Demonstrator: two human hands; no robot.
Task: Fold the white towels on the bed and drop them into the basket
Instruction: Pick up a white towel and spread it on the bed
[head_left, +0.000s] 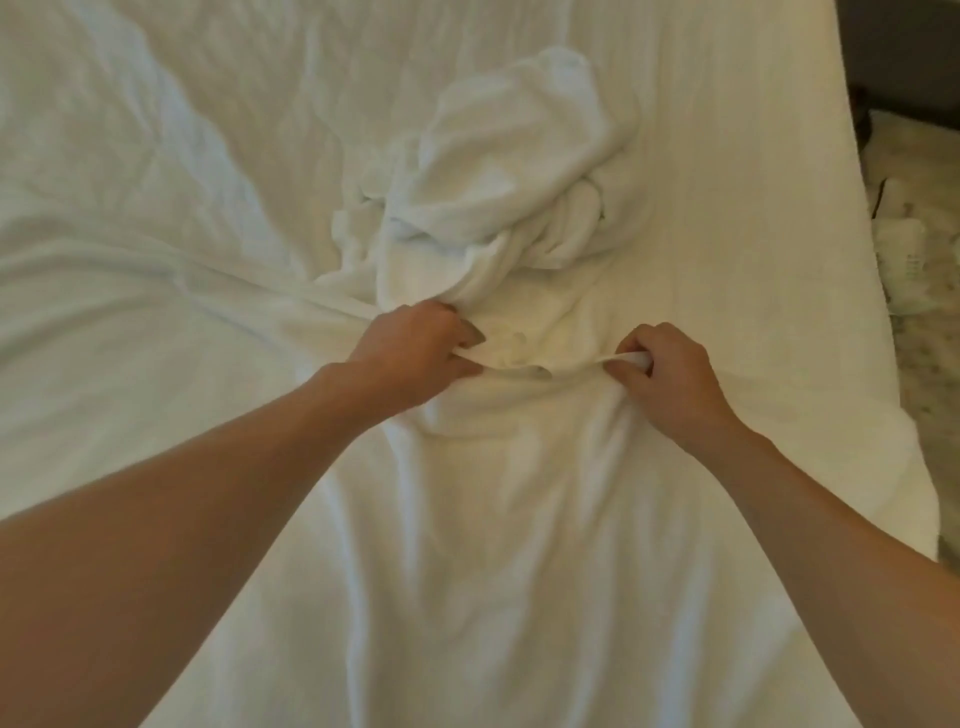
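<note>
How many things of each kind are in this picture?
Hands: 2, the left hand and the right hand, both gripping the towel's edge
Towel spread out: 1
Heap of crumpled white towels: 1, number inside unclear
Bed: 1
Basket: 0 in view
Total: 5

The towels were plain white, the bed sheet a creamier white, and the floor looked pale and speckled like marble.
</note>
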